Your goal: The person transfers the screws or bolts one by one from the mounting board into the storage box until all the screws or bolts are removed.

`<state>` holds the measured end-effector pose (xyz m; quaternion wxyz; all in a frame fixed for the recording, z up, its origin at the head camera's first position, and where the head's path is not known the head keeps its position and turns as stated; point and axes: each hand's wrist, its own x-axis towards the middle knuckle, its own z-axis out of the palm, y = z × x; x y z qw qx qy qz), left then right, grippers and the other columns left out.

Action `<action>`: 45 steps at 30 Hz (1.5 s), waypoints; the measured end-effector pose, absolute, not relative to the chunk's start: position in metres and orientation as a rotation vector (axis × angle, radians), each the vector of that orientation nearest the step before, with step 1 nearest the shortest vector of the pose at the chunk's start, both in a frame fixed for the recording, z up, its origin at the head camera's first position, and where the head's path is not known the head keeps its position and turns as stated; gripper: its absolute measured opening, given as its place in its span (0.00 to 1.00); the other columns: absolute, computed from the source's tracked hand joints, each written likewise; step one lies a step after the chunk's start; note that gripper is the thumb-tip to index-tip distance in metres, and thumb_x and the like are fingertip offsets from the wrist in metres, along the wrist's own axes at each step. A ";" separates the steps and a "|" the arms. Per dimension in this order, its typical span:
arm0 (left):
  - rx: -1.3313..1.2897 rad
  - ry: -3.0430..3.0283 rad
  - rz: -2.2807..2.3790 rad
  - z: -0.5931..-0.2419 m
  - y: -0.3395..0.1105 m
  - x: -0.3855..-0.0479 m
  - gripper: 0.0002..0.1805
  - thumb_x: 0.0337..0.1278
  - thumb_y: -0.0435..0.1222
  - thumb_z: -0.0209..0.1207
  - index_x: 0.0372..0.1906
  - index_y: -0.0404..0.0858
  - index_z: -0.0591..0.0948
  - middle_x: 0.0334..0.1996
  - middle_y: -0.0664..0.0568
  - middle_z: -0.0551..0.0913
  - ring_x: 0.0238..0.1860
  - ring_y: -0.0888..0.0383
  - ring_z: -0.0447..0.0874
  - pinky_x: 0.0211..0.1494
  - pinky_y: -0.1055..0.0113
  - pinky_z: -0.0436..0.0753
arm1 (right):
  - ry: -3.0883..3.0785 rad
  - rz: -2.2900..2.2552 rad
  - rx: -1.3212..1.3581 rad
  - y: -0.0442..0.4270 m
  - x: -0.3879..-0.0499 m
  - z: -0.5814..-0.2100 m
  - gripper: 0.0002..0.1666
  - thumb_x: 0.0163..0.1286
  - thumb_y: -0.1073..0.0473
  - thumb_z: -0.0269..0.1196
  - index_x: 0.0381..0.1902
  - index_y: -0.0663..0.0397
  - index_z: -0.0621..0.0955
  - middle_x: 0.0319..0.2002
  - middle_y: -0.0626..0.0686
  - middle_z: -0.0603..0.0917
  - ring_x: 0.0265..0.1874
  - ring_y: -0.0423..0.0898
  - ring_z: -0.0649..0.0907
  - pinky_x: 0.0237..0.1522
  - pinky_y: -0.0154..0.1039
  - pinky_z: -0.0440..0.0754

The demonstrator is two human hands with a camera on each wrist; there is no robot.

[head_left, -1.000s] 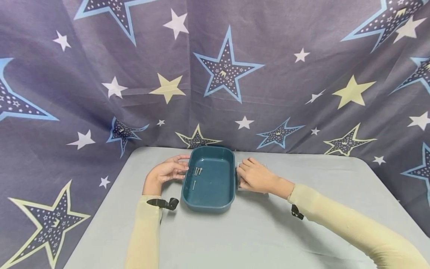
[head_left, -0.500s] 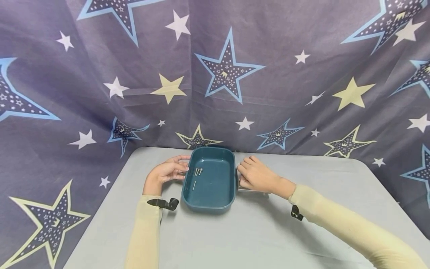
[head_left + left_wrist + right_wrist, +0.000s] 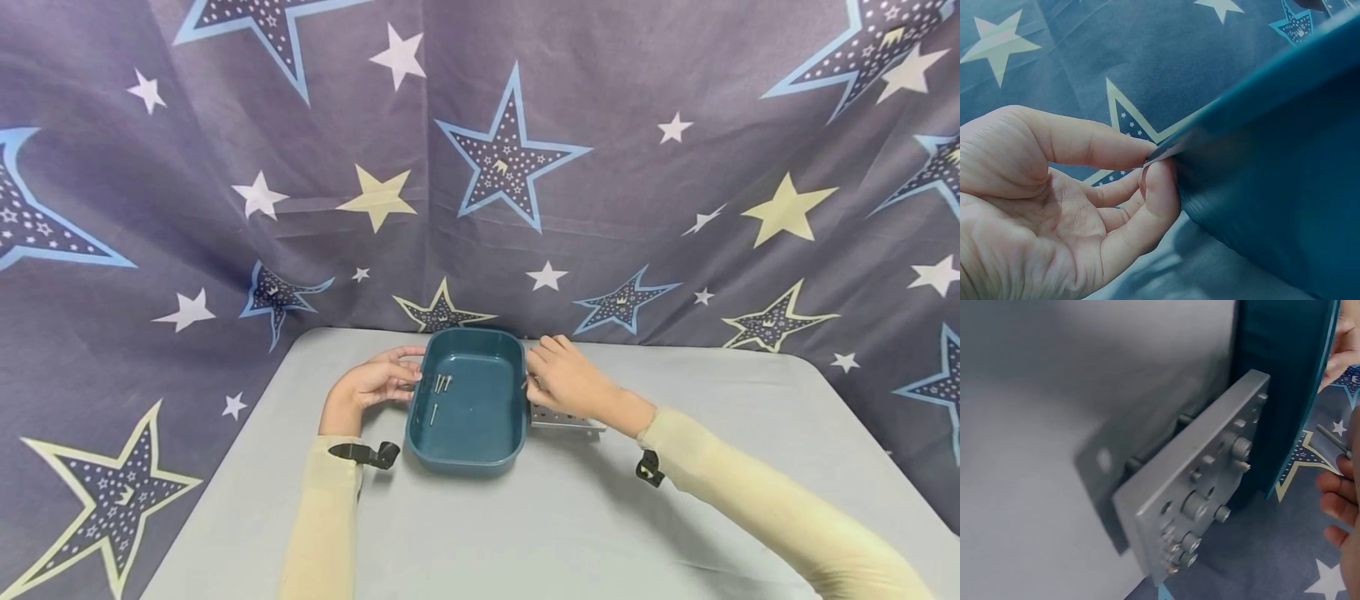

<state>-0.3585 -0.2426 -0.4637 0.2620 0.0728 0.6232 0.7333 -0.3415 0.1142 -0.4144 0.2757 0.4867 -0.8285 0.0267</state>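
A teal tray (image 3: 480, 433) lies on the table with several small screws (image 3: 442, 382) inside, toward its left wall. My left hand (image 3: 375, 381) pinches the tray's left rim between thumb and finger; the left wrist view shows this grip (image 3: 1159, 159) closely. To the tray's right is a silver metal plate (image 3: 1200, 462) with holes and several screws and round heads in it. Above the plate, beside the tray's right rim, my right hand (image 3: 572, 382) pinches a thin metal screw (image 3: 1333, 439), its shank pointing out past the fingers. The screw's head is hidden by the fingers.
A grey-white cloth covers the table (image 3: 480, 533). Behind it hangs a dark curtain (image 3: 637, 183) printed with stars, close to the tray's far end. Short dark legs (image 3: 1134, 465) show under the plate.
My right hand has risen off the plate and shifted slightly left toward the tray with the screw, uncovering more of the plate. The left hand and tray have stayed put.
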 end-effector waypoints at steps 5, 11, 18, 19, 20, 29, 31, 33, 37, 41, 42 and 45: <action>0.198 1.696 1.980 -0.465 -0.243 -0.359 0.38 0.67 0.20 0.47 0.78 0.29 0.48 0.43 0.53 0.84 0.30 0.65 0.85 0.36 0.72 0.87 | -2.241 0.094 1.299 0.106 -0.340 -0.406 0.04 0.65 0.61 0.59 0.31 0.51 0.74 0.27 0.47 0.75 0.30 0.46 0.67 0.41 0.43 0.71; 0.190 1.701 1.974 -0.465 -0.243 -0.360 0.38 0.67 0.20 0.47 0.78 0.29 0.48 0.43 0.53 0.83 0.30 0.65 0.84 0.36 0.72 0.87 | -2.256 0.126 1.290 0.093 -0.340 -0.397 0.05 0.65 0.62 0.61 0.32 0.51 0.74 0.28 0.47 0.76 0.32 0.47 0.69 0.43 0.43 0.72; 0.191 1.698 1.979 -0.465 -0.243 -0.359 0.38 0.67 0.20 0.47 0.78 0.28 0.48 0.43 0.53 0.83 0.31 0.65 0.85 0.36 0.72 0.87 | -2.280 0.174 1.305 0.080 -0.341 -0.393 0.05 0.64 0.63 0.63 0.35 0.52 0.76 0.32 0.48 0.80 0.35 0.49 0.73 0.45 0.44 0.73; 0.191 1.698 1.978 -0.465 -0.243 -0.359 0.38 0.67 0.20 0.47 0.78 0.28 0.48 0.43 0.52 0.83 0.31 0.65 0.85 0.36 0.71 0.87 | -2.281 0.177 1.308 0.079 -0.342 -0.393 0.05 0.64 0.63 0.63 0.35 0.52 0.77 0.32 0.48 0.80 0.35 0.49 0.73 0.45 0.44 0.74; 0.188 1.697 1.979 -0.465 -0.243 -0.359 0.38 0.67 0.20 0.47 0.78 0.29 0.48 0.44 0.52 0.83 0.31 0.65 0.85 0.36 0.71 0.87 | -2.282 0.178 1.309 0.078 -0.343 -0.393 0.05 0.64 0.63 0.63 0.36 0.52 0.77 0.32 0.48 0.80 0.35 0.49 0.74 0.45 0.45 0.74; 0.183 1.697 1.988 -0.465 -0.242 -0.358 0.37 0.67 0.20 0.48 0.78 0.29 0.49 0.43 0.52 0.83 0.30 0.65 0.85 0.35 0.72 0.86 | -2.283 0.241 1.284 0.066 -0.352 -0.388 0.06 0.62 0.64 0.63 0.35 0.53 0.76 0.31 0.49 0.81 0.33 0.49 0.73 0.37 0.41 0.69; 0.186 1.696 1.986 -0.464 -0.242 -0.358 0.38 0.67 0.20 0.48 0.78 0.28 0.48 0.43 0.52 0.83 0.30 0.65 0.85 0.35 0.72 0.86 | -2.290 0.243 1.280 0.063 -0.353 -0.385 0.05 0.62 0.64 0.63 0.34 0.52 0.76 0.31 0.49 0.81 0.32 0.49 0.73 0.36 0.41 0.68; 0.184 1.697 1.983 -0.463 -0.242 -0.358 0.38 0.67 0.20 0.48 0.78 0.28 0.48 0.43 0.52 0.83 0.30 0.64 0.85 0.35 0.72 0.86 | -2.306 0.237 1.278 0.059 -0.354 -0.382 0.05 0.62 0.64 0.63 0.34 0.52 0.77 0.31 0.48 0.81 0.32 0.49 0.73 0.36 0.41 0.68; 0.180 1.691 1.984 -0.461 -0.242 -0.357 0.38 0.67 0.20 0.47 0.78 0.28 0.48 0.42 0.53 0.83 0.30 0.64 0.85 0.35 0.72 0.86 | -2.357 0.209 1.273 0.049 -0.355 -0.376 0.04 0.62 0.63 0.63 0.32 0.52 0.77 0.31 0.48 0.82 0.31 0.48 0.72 0.36 0.41 0.67; 0.181 1.680 1.989 -0.460 -0.241 -0.356 0.38 0.67 0.20 0.47 0.78 0.29 0.47 0.41 0.53 0.83 0.30 0.64 0.84 0.35 0.72 0.86 | -2.411 0.173 1.263 0.039 -0.356 -0.371 0.03 0.63 0.62 0.63 0.32 0.52 0.78 0.31 0.48 0.83 0.31 0.48 0.72 0.36 0.41 0.67; 0.180 1.677 1.991 -0.459 -0.241 -0.356 0.38 0.66 0.20 0.47 0.78 0.29 0.47 0.41 0.53 0.82 0.30 0.64 0.84 0.35 0.72 0.86 | -2.424 0.163 1.261 0.037 -0.356 -0.370 0.02 0.63 0.62 0.63 0.32 0.52 0.78 0.31 0.48 0.83 0.31 0.48 0.73 0.36 0.41 0.67; 0.177 1.671 1.992 -0.459 -0.241 -0.355 0.39 0.66 0.19 0.48 0.78 0.29 0.47 0.41 0.53 0.82 0.30 0.64 0.84 0.35 0.72 0.86 | -2.447 0.133 1.261 0.031 -0.358 -0.367 0.02 0.63 0.62 0.63 0.31 0.52 0.79 0.30 0.48 0.82 0.31 0.48 0.72 0.36 0.40 0.66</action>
